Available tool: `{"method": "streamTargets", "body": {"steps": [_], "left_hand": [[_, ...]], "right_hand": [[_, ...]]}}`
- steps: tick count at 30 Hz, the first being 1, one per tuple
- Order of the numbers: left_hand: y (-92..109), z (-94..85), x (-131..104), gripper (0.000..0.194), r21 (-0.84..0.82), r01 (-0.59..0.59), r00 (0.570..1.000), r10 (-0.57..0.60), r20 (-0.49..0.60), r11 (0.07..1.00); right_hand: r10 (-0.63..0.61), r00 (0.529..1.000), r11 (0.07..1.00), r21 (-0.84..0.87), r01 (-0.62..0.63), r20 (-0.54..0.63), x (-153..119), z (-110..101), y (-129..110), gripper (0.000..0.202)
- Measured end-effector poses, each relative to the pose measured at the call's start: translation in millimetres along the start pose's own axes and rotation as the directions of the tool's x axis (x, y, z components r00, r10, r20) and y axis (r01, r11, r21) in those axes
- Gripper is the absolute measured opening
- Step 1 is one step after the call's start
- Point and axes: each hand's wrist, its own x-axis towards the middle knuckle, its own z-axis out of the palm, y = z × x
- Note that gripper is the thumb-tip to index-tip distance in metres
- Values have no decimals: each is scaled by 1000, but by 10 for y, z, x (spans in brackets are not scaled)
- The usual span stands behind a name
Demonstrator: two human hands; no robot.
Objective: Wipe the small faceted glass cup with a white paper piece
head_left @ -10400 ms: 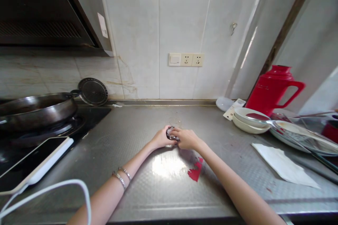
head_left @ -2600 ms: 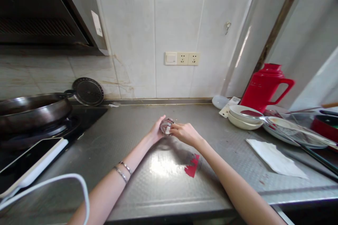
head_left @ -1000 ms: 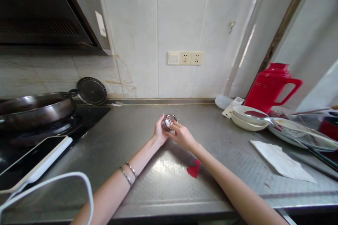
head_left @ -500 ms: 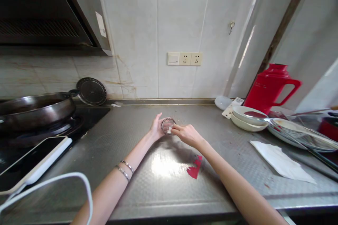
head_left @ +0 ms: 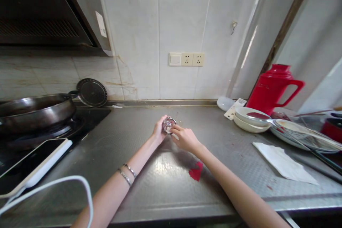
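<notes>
A small round glass cup with a shiny, dark-edged rim is tipped so its open mouth faces me, above the middle of the metal counter. My left hand is closed around its left side, and the fingers behind it are partly hidden. Fingers together, my right hand reaches to the right edge of the mouth. A small white wad, perhaps tissue, shows at those fingertips. On the counter below my right wrist lies a torn red scrap.
A large pan sits on the stove at left, near a phone with a white cable. At right are a red thermos, stacked bowls, plates with utensils and a white paper sheet.
The cup has turned a little and risen slightly in my left hand. My right hand has shifted slightly, its fingers curling more at the rim.
</notes>
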Motion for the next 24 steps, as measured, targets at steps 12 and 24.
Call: {"method": "streamTargets", "body": {"steps": [12,24], "left_hand": [[4,32,-68,28,-2,-27,991,27,129,1000],[107,-65,-44,43,180,274,947,-298,120,945]], "right_hand": [[-26,999,994,-102,29,29,1,-69,56,30],[-247,963,950,-170,263,110,-47,-188,199,23]]}}
